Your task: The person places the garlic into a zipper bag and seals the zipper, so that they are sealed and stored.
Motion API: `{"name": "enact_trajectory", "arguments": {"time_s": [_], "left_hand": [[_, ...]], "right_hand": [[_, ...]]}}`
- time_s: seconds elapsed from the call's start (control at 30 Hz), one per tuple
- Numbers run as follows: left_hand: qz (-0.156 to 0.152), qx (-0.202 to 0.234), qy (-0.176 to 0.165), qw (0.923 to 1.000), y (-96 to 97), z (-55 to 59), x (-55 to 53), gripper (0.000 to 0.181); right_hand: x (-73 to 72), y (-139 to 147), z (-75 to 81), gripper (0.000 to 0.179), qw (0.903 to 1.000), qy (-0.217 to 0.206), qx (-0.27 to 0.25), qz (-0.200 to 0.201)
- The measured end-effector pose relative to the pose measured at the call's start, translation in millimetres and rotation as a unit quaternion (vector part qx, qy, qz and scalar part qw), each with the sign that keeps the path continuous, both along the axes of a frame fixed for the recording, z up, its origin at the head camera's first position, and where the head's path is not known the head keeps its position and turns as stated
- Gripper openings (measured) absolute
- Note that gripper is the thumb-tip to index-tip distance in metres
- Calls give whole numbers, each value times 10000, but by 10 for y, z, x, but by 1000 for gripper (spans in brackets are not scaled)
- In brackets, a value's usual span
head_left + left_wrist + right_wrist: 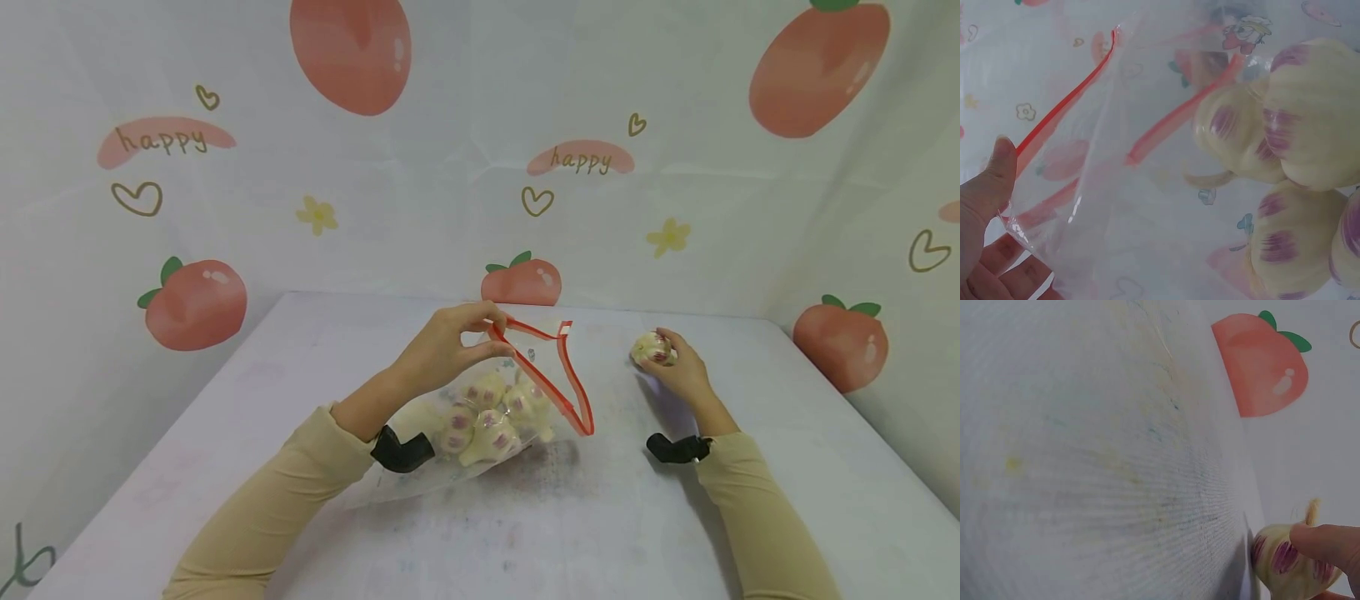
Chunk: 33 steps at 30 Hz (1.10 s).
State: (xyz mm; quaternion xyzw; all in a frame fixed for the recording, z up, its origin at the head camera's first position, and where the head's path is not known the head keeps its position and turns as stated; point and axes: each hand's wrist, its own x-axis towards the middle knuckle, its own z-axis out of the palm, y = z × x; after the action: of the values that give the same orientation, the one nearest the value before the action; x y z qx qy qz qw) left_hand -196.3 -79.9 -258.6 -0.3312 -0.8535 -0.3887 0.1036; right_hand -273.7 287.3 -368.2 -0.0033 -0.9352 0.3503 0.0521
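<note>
My left hand (457, 346) pinches the edge of a clear zip bag (1104, 206) with a red seal strip, thumb on one side and fingers on the other. The bag's mouth gapes toward the right. Several garlic bulbs (491, 433), cream with purple patches, lie inside the bag; the left wrist view shows these bulbs (1316, 119) close up through the plastic. To the right of the bag, my right hand (684, 371) grips a single garlic bulb (651, 348) between thumb and fingers. In the right wrist view that bulb (1291, 562) shows its stubby stem beneath the thumb.
A white table (525, 533) with faint stains spans the view. Behind it hangs a white backdrop (450, 183) printed with fruit, hearts and lettering. A dark wrist strap mount (675, 448) sits on the right sleeve, another mount (403, 450) on the left.
</note>
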Motion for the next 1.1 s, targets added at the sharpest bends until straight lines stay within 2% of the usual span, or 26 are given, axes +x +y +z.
{"name": "enact_trajectory", "arguments": {"time_s": [0.27, 0.5, 1.1], "left_hand": [[-28, 53, 26, 10000, -1, 0, 11, 21], [-42, 60, 51, 10000, -5, -15, 0, 22], [-96, 94, 152, 9998, -3, -22, -5, 22]], "right_hand": [[-8, -2, -37, 61, 9993, 341, 94, -156], [10, -7, -43, 58, 9987, 439, -70, -261], [113, 21, 63, 57, 9957, 738, -368, -421]]}}
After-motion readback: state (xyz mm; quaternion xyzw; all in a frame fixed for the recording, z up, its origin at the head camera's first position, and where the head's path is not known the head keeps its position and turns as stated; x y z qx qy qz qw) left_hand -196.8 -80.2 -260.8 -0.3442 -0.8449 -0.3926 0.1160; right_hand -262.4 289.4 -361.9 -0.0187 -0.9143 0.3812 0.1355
